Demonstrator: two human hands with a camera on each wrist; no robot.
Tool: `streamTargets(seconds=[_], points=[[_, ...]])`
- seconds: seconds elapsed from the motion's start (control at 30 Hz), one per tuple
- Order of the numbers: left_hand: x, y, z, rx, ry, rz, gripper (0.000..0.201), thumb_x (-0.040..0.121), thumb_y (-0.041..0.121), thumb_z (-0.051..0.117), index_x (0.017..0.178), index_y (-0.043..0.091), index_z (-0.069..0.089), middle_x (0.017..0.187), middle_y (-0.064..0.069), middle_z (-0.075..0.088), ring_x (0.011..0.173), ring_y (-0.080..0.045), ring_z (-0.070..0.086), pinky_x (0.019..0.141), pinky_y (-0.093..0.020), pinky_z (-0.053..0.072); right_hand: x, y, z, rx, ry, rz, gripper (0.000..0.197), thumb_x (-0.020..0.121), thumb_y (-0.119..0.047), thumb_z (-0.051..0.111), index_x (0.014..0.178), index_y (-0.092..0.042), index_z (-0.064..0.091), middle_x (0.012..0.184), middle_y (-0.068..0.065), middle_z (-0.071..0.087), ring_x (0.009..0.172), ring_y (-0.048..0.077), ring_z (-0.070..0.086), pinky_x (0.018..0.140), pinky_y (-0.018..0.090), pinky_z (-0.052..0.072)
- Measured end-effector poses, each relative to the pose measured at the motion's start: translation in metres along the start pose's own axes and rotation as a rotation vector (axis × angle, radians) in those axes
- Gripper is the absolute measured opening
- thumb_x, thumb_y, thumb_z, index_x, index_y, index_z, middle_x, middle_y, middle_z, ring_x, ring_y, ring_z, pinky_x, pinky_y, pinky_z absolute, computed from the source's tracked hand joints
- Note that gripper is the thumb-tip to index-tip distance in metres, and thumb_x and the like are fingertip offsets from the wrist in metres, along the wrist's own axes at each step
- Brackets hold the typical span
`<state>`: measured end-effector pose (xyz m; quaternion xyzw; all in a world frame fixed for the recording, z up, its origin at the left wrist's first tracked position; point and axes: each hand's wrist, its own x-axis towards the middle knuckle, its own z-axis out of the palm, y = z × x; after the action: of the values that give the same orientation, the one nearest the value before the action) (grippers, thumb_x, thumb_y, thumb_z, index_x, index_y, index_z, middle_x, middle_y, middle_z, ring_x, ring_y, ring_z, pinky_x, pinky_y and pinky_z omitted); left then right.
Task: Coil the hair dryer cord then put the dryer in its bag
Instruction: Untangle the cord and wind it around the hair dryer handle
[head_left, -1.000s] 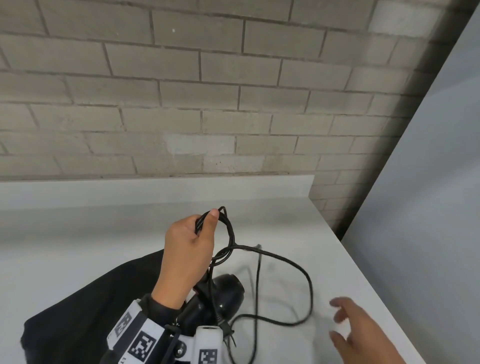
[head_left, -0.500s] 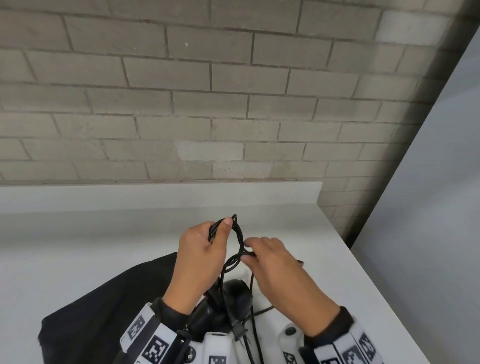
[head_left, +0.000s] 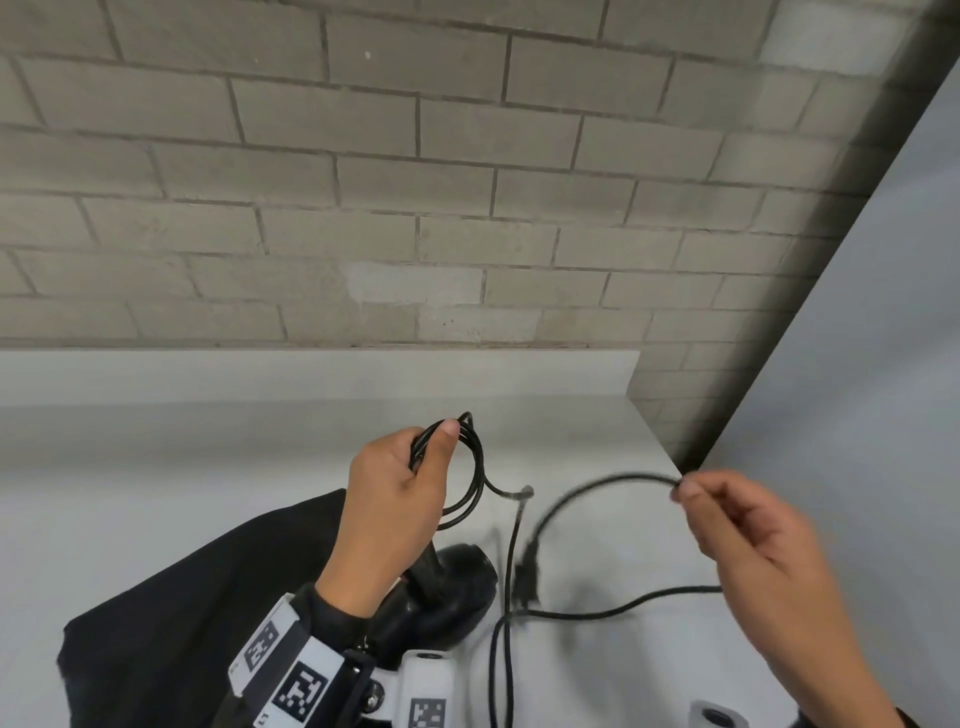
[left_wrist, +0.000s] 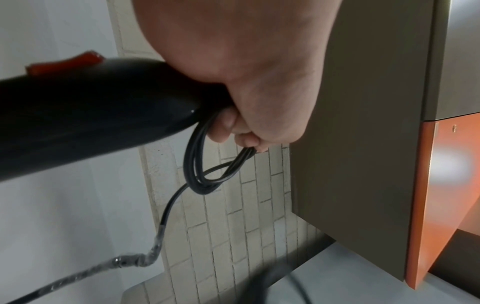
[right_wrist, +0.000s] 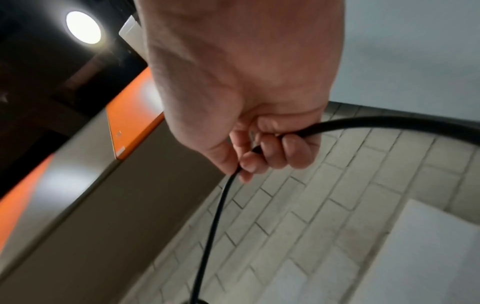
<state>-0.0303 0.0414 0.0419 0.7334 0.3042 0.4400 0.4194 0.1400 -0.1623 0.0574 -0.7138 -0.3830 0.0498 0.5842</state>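
Note:
My left hand (head_left: 410, 483) grips the black hair dryer's handle (left_wrist: 85, 115) together with a few small loops of its black cord (head_left: 470, 483), thumb pressed on the loops. The dryer body (head_left: 447, 587) hangs below that hand, partly hidden by my wrist. My right hand (head_left: 727, 514) pinches a further stretch of the cord (right_wrist: 363, 123) out to the right, pulling it into an arc above the counter. More slack and the plug (head_left: 524, 571) trail between the hands. The black bag (head_left: 197, 597) lies on the counter at the lower left.
A white counter (head_left: 156, 467) with a low backsplash runs along a grey brick wall (head_left: 415, 182). A grey panel (head_left: 857, 389) bounds the counter's right edge. The wrist views show an orange and grey cabinet (left_wrist: 441, 185) overhead.
My right hand came from the lower right to the loops at my left hand, then drew out to the right with a new length of cord. The left hand kept its grip.

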Motion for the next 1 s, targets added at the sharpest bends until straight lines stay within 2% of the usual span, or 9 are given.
streamTargets(seconds=[0.13, 0.23, 0.3, 0.37, 0.5, 0.6, 0.7, 0.77, 1.0], points=[[-0.003, 0.001, -0.001, -0.018, -0.037, 0.008, 0.052, 0.094, 0.042, 0.055, 0.054, 0.017, 0.035, 0.044, 0.009, 0.028, 0.045, -0.009, 0.028, 0.046, -0.019, 0.027, -0.008, 0.031, 0.013, -0.419, -0.159, -0.006, 0.041, 0.093, -0.036, 0.06, 0.057, -0.018, 0.05, 0.046, -0.005, 0.037, 0.044, 0.009, 0.034, 0.045, 0.019, 0.028], [-0.006, 0.002, -0.003, -0.024, -0.079, 0.015, 0.052, 0.095, 0.044, 0.054, 0.056, 0.014, 0.035, 0.048, 0.008, 0.027, 0.047, -0.01, 0.028, 0.048, -0.023, 0.028, -0.007, 0.051, 0.03, -0.611, -0.292, -0.032, 0.029, 0.092, -0.041, 0.06, 0.067, -0.027, 0.057, 0.05, -0.011, 0.049, 0.052, 0.006, 0.049, 0.051, 0.014, 0.036], [-0.008, 0.004, -0.003, -0.033, -0.107, 0.015, 0.052, 0.094, 0.046, 0.054, 0.057, 0.014, 0.035, 0.05, 0.006, 0.027, 0.048, -0.011, 0.028, 0.049, -0.024, 0.028, -0.002, 0.052, 0.044, -0.588, -0.327, -0.099, 0.012, 0.095, -0.04, 0.056, 0.097, -0.032, 0.064, 0.079, -0.019, 0.061, 0.078, -0.004, 0.057, 0.071, 0.01, 0.045], [-0.01, 0.006, -0.004, -0.048, -0.133, 0.013, 0.051, 0.092, 0.047, 0.054, 0.057, 0.015, 0.036, 0.05, 0.005, 0.028, 0.049, -0.011, 0.029, 0.05, -0.024, 0.029, 0.006, 0.046, 0.06, -0.45, -0.306, -0.161, 0.025, 0.098, -0.038, 0.048, 0.12, -0.031, 0.056, 0.113, -0.018, 0.058, 0.106, -0.006, 0.053, 0.091, 0.015, 0.046], [-0.014, 0.008, -0.006, -0.058, -0.182, 0.016, 0.047, 0.09, 0.05, 0.053, 0.055, 0.022, 0.039, 0.05, 0.006, 0.03, 0.049, -0.01, 0.031, 0.05, -0.024, 0.031, 0.025, 0.018, 0.087, -0.073, -0.399, -0.134, 0.038, 0.102, -0.034, 0.042, 0.139, -0.029, 0.043, 0.14, -0.022, 0.048, 0.129, -0.007, 0.043, 0.106, 0.019, 0.037], [-0.015, 0.009, -0.008, -0.069, -0.202, 0.03, 0.041, 0.09, 0.049, 0.054, 0.055, 0.027, 0.048, 0.05, 0.007, 0.032, 0.049, -0.009, 0.032, 0.051, -0.026, 0.031, 0.038, 0.004, 0.095, 0.079, -0.541, -0.153, 0.027, 0.103, -0.027, 0.044, 0.127, -0.023, 0.055, 0.126, -0.014, 0.062, 0.124, 0.005, 0.053, 0.105, 0.027, 0.041], [-0.016, 0.01, -0.008, -0.065, -0.21, 0.059, 0.034, 0.088, 0.05, 0.056, 0.057, 0.036, 0.058, 0.048, 0.009, 0.034, 0.047, -0.006, 0.032, 0.049, -0.018, 0.03, 0.049, -0.007, 0.093, 0.186, -0.537, -0.162, 0.013, 0.101, -0.018, 0.049, 0.103, -0.012, 0.061, 0.088, 0.001, 0.068, 0.088, 0.016, 0.067, 0.085, 0.036, 0.052], [-0.017, 0.007, -0.008, -0.048, -0.2, 0.061, 0.044, 0.084, 0.061, 0.063, 0.057, 0.028, 0.051, 0.048, 0.01, 0.034, 0.046, -0.006, 0.031, 0.048, -0.015, 0.03, 0.052, -0.015, 0.089, 0.206, -0.504, -0.209, 0.009, 0.099, -0.015, 0.054, 0.098, -0.013, 0.062, 0.073, 0.0, 0.058, 0.067, 0.017, 0.059, 0.067, 0.031, 0.051], [-0.017, 0.004, -0.003, 0.075, -0.211, 0.179, 0.046, 0.084, 0.062, 0.052, 0.072, 0.018, 0.056, 0.049, 0.008, 0.038, 0.046, -0.008, 0.034, 0.048, -0.019, 0.029, 0.053, -0.056, 0.087, 0.002, -0.475, -0.551, 0.007, 0.091, -0.012, 0.066, 0.09, -0.012, 0.072, 0.079, -0.012, 0.064, 0.074, 0.007, 0.06, 0.07, 0.013, 0.043]])
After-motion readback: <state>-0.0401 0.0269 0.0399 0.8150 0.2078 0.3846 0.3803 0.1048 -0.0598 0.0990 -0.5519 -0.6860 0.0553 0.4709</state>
